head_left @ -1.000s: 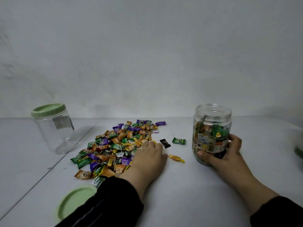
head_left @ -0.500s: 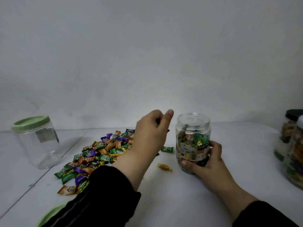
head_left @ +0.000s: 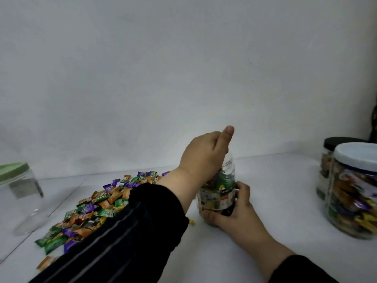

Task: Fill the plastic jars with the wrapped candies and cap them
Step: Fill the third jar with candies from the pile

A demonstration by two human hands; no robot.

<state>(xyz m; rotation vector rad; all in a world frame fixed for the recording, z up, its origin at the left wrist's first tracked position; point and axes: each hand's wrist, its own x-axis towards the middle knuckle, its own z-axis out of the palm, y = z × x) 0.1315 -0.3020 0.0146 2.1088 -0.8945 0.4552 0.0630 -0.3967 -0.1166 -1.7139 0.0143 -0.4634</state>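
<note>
Where the white surface (head_left: 265, 180) fills the lower frame, candies (head_left: 98, 207) lie lower left, partly under a sleeve. At centre, right hand (head_left: 234, 213) fingers curl round the open jar (head_left: 224, 193); the left hand (head_left: 206, 158) hides its mouth, finger state unclear.

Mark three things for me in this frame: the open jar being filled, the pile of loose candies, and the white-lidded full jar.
open jar (head_left: 225, 190): head view, on its labelled wall.
pile of loose candies (head_left: 102, 203): head view, on wrappers mid-pile.
white-lidded jar (head_left: 355, 201): head view, on its clear candy-filled wall.
</note>
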